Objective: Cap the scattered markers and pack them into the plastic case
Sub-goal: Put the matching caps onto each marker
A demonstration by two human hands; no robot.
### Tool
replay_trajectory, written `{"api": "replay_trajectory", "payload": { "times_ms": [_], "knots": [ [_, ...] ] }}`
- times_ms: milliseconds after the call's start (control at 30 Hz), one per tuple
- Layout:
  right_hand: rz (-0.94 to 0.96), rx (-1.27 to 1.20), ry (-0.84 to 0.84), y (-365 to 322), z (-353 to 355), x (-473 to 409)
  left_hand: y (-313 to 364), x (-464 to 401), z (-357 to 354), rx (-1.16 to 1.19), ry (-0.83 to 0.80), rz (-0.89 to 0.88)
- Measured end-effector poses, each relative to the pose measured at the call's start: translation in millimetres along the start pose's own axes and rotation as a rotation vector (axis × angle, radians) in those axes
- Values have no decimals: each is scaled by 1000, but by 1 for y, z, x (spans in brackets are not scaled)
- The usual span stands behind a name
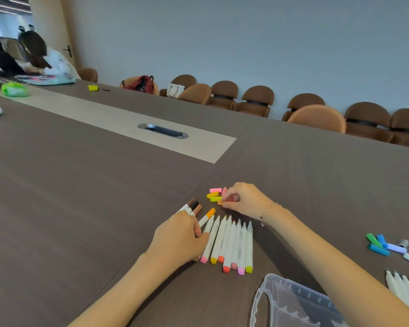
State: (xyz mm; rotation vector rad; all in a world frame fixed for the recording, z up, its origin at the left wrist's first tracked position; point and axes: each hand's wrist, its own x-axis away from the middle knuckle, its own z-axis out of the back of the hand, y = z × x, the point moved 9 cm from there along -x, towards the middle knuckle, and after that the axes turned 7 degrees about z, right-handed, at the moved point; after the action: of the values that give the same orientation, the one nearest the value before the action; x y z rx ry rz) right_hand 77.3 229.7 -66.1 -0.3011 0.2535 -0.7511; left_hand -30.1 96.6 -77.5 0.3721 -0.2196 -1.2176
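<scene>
i'm in the capping step, with packing not begun as far as i can tell. my right hand (240, 200) has its fingers curled down over the little pile of loose caps (215, 194) on the counter (80, 185), and the grip looks pinched on an orange cap (220, 203) at my fingertips, though the fingers hide how firmly. my left hand (182, 237) lies nearer me, fingers curled over the near end of an orange-capped marker (207, 215) and the brown and black capped markers (194, 206) just past my knuckles; i can't tell whether it grips them or only steadies them. between my two hands lies the row of uncapped white markers (229, 244), side by side, bare tips pointing toward my right grip, coloured ends toward me. next i judge i must lift the cap, match it to the marker with the same colour end, and press it squarely on the tip. the clear plastic case (291, 303) lies open below my right forearm.
</scene>
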Motion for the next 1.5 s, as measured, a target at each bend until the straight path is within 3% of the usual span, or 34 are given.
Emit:
{"api": "replay_trajectory", "payload": {
  "times_ms": [367,433,533,600,700,1233,1500],
  "knots": [
    [38,230,40,-6,-5,-8,5,3,5,-157,120,-40],
    [21,88,124,0,3,-3,3,1,6,-144,128,-46],
    [-105,-435,254,15,14,6,-4,-2,9,-25,110,-16],
    [-227,-706,245,21,8,12,-8,-5,6,114,66,28],
    [-301,-841,198,25,-3,17,-8,-8,-4,300,-42,67],
    [-208,-739,126,4,-9,26,-12,-11,4,390,10,83],
    [-142,-758,224,-18,1,23,-12,-5,21,435,90,80]
  ]
}}
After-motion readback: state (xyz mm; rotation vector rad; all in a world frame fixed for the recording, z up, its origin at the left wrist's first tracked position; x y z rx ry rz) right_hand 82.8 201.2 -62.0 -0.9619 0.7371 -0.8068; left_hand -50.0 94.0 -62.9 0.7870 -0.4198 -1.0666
